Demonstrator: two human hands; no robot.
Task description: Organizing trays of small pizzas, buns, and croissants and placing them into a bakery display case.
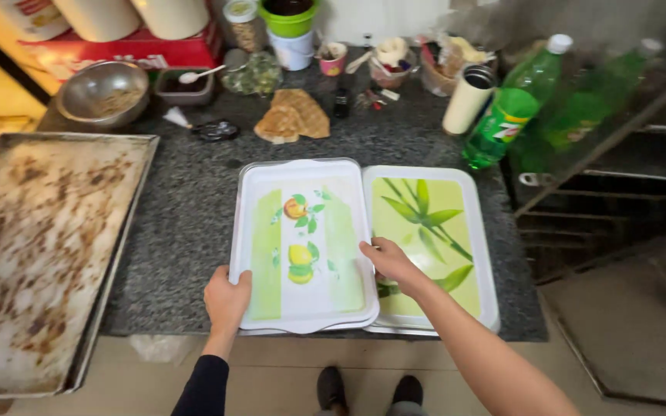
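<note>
A white plastic tray with a fruit print (302, 192) lies on the dark granite counter (186, 208), stacked on another tray whose rim shows below it. My left hand (226, 299) grips its near left edge. My right hand (389, 262) holds its right edge, fingers resting over the neighbouring white tray with a green leaf print (433, 208). The fruit tray overlaps the leaf tray's left side. Both trays are bare on top.
A large stained metal baking sheet (40, 254) sits at the left. At the back are a steel bowl (105, 92), flatbread pieces (293, 115), a cream cup (468, 100), jars and small containers. Two green bottles (514, 104) stand at the right by a metal rack.
</note>
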